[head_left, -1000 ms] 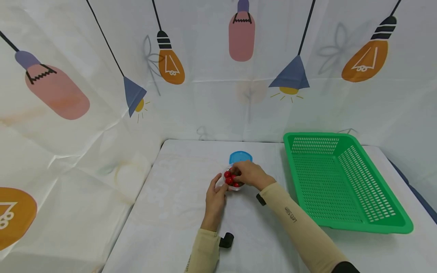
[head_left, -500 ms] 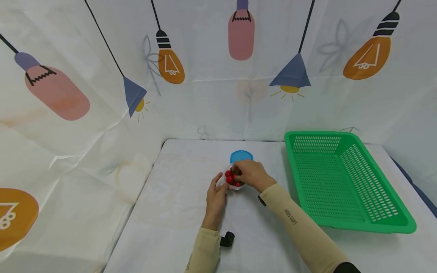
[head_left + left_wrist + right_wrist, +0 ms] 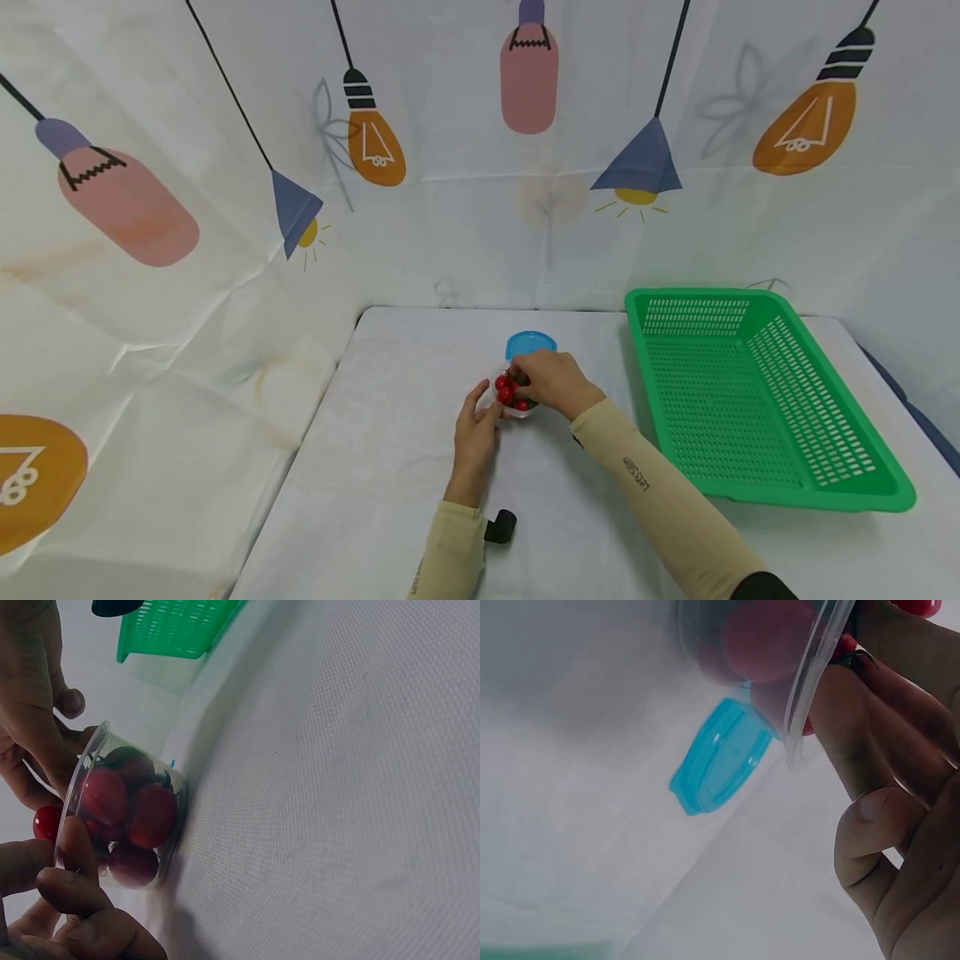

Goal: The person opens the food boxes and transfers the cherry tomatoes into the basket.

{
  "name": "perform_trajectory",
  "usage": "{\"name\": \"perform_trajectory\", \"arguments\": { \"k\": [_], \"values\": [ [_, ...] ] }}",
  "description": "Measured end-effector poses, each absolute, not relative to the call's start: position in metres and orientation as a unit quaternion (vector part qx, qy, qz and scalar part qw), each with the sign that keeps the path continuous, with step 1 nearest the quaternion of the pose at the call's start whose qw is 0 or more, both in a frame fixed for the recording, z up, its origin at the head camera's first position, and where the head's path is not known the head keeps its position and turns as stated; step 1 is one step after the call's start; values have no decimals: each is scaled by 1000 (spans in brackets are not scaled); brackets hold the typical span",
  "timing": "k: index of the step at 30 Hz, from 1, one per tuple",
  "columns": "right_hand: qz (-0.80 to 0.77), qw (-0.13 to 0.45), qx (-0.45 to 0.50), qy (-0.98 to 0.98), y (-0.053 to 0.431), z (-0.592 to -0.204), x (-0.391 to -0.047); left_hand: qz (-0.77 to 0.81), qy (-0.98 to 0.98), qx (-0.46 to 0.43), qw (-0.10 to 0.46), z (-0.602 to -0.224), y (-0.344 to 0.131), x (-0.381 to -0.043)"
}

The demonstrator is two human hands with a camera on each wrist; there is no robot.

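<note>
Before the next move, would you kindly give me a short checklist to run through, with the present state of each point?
1. Clear tub standing on the table, opening up: ok.
2. Left hand holding the tub near its rim: ok.
3. Blue lid off, lying on the table beyond the tub: ok.
4. Right hand clear of the tub: not ok, it reaches in at the cherry tomatoes.
5. Right hand gripping a tomato: cannot tell, its hold is hidden.
6. Green basket opening up, to the tub's right: ok.

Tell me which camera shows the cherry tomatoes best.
Left wrist view: the cherry tomatoes appear large through the clear cup. Head: small, partly behind the right hand. Right wrist: close, but cut off at the top.
</note>
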State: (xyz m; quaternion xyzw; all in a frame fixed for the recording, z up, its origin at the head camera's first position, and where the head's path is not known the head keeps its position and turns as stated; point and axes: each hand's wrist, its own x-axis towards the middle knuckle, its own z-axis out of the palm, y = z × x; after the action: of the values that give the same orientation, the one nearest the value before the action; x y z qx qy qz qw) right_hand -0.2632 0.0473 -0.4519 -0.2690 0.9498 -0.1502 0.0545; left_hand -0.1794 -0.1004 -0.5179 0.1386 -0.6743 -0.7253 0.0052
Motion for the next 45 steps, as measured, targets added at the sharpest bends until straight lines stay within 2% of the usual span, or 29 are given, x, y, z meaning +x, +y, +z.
{"name": "perform_trajectory", "arguments": {
  "k": [14, 28, 35, 45],
  "values": [
    [-175, 153, -286, 930, 50, -442, -271, -723, -678, 131, 15, -518, -101, -178],
    [-211, 138, -291, 923, 51, -444, -271, -727, -674, 131, 14, -516, -101, -178],
    [-211, 163, -300, 916, 51, -444, -272, -726, -674, 132, -2, -476, -100, -164],
    [-206, 155, -318, 912, 53, -445, -274, -730, -670, 132, 0, -479, -100, -165]
  ]
}}
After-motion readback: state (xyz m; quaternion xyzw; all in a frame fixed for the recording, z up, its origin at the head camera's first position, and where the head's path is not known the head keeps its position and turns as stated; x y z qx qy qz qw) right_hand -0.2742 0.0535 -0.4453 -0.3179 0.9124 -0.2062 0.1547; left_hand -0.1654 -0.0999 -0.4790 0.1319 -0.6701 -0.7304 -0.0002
